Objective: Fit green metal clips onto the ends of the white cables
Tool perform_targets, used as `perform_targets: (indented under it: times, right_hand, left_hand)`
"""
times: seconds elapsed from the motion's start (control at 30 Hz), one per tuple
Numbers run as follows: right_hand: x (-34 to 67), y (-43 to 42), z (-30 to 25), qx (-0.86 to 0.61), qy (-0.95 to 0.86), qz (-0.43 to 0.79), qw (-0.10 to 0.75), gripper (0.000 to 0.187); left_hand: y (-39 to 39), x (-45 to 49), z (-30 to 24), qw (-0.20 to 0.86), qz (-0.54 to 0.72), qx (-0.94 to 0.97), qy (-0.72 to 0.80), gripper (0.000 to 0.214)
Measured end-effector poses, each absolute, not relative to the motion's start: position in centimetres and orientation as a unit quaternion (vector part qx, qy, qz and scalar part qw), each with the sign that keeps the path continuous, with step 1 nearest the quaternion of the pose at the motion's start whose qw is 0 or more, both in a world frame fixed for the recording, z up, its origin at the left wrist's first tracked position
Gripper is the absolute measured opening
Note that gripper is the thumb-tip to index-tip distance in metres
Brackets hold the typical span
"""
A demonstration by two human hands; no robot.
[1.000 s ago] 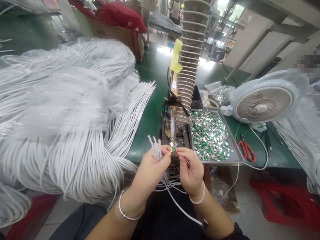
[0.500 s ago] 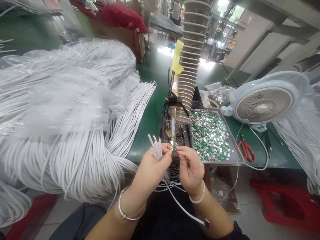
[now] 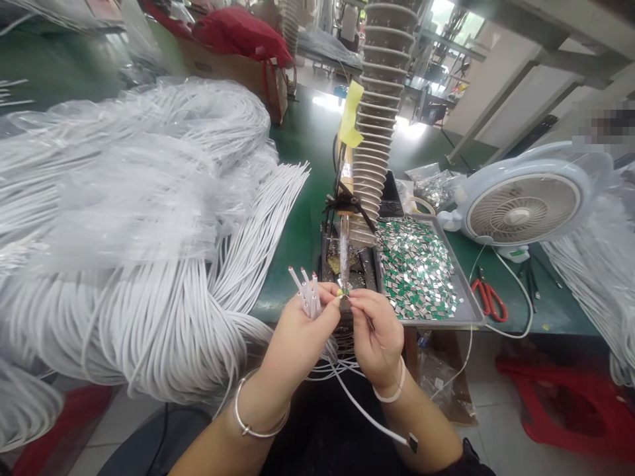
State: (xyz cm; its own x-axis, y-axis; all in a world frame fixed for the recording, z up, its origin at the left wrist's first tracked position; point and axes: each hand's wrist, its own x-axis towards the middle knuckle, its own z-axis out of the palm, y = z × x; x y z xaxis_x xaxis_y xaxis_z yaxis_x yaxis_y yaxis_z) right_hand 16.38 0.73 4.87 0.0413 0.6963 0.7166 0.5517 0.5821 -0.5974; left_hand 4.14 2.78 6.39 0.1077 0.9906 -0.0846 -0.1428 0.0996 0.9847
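My left hand (image 3: 300, 330) is shut around several white cables (image 3: 305, 291), whose cut ends stick up past my fingers. My right hand (image 3: 377, 334) pinches a thin wire against a tiny green-and-yellow piece (image 3: 341, 292), and the fingertips of both hands meet at that piece. Just behind the fingertips stands a clear upright rod (image 3: 343, 254), held in a dark clamp stand (image 3: 344, 208). More white cable (image 3: 342, 370) hangs loose below my hands.
A metal tray (image 3: 459, 287) of small green-and-silver tabs lies to the right. Beyond it are a white fan (image 3: 523, 215) and red-handled pliers (image 3: 489, 299). A huge bundle of white cable (image 3: 124, 284) fills the left, and a ribbed column (image 3: 384, 112) rises behind.
The cable ends in my left hand now lean slightly further left. My fingertips remain together at the tiny piece.
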Motion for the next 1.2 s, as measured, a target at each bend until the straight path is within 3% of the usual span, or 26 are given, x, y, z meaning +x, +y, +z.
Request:
perform_targets:
  times: [0.43, 0.7, 0.83, 1.0, 1.1, 1.2]
  right_hand:
    - [16.9, 0.1, 4.2, -0.471, -0.686, 0.091, 0.547, 0.022]
    - [18.5, -1.7, 3.8, -0.484, -0.708, 0.115, 0.502, 0.022]
    - [20.1, -2.8, 3.5, -0.531, -0.629, 0.123, 0.555, 0.016]
    - [22.3, -3.3, 3.6, -0.57, -0.459, 0.235, 0.64, 0.017]
    - [23.7, -2.7, 4.3, -0.611, -0.462, 0.195, 0.612, 0.021]
    - [25.3, -1.5, 5.1, -0.645, -0.564, 0.077, 0.509, 0.019]
  left_hand:
    - [1.5, 4.0, 5.0, 0.635, 0.432, 0.491, 0.412, 0.011]
    - [0.8, 3.4, 4.4, 0.625, 0.389, 0.532, 0.419, 0.028]
    - [0.9, 3.1, 3.6, 0.627, 0.391, 0.528, 0.418, 0.028]
    - [0.8, 2.9, 2.5, 0.696, 0.359, 0.483, 0.391, 0.027]
    - [0.6, 2.8, 2.1, 0.729, 0.377, 0.433, 0.373, 0.022]
    - [0.5, 2.9, 2.0, 0.761, 0.392, 0.39, 0.34, 0.023]
